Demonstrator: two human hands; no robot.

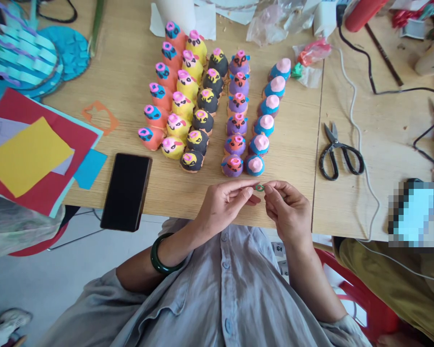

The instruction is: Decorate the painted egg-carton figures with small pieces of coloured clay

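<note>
A small green loop (260,188) is held in the air just above the near edge of a wooden table (292,202); it is too small to tell what it is made of. A person's left hand (227,201) pinches one side of it between thumb and fingertips, and the right hand (290,208) pinches the other side, its remaining fingers curled in.

Just beyond the hands stand small rounded figures in five slanting columns of six. From right to left: blue figures (259,147) with pale pink tops, purple figures (236,126) with orange tops and pink rings, black figures (201,124) with yellow tops, yellow figures (177,126) with pink tops, and orange figures (154,116) with blue tops.

To the right lie black-handled scissors (342,153), slightly open, beside a white cable (354,103). To the left are a dark-screened phone (126,192), an orange paper scrap (110,121) and overlapping yellow paper (32,156) and red paper (16,108). The person wears a gray shirt (206,308) and a dark green bangle (156,258) on the left wrist.
</note>
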